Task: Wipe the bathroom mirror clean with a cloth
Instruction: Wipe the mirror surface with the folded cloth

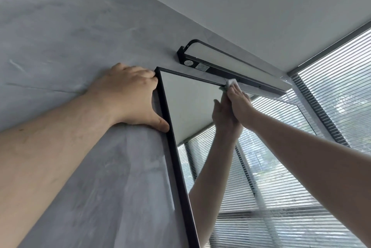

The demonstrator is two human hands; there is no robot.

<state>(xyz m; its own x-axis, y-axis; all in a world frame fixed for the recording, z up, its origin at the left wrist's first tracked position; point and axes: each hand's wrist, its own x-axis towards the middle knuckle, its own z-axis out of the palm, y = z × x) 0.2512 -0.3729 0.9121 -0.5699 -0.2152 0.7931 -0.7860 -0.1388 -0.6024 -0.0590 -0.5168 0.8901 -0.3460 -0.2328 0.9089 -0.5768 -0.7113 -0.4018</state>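
Where the glass meets its top rail, the cloth (230,83) sits bunched, white, with a hint of green at its lower fold, right under the wall lamp (230,62). It touches the mirror (188,103) at the upper edge, roughly midway along the rail as seen from below.

Right hand (240,103): fingers stretched out long, pressing the cloth flat to the glass, not wrapped round it. Thumb hidden, so whether it tucks a fold I cannot tell. Its reflection (224,119) meets it palm to palm in the glass.

Left hand (130,95): spread on the grey wall (60,36) at the mirror's top left corner, fingertips at the black frame (174,157), thumb against the frame's outer edge. Holds nothing; looks like a brace.

Mirror hangs on the wall, seen steeply from underneath. Glass reflects ceiling and slatted blinds (331,87), which also show directly at right.

Step in hand, by my reading: wiping the top strip. The rest of the glass shows no streaks I can make out, so progress is hard to gauge.

Next move likely calls for a sideways pass along the rail, with steady pressure, keeping knuckles clear of the lamp just above, and the left hand staying planted for balance at this reach.
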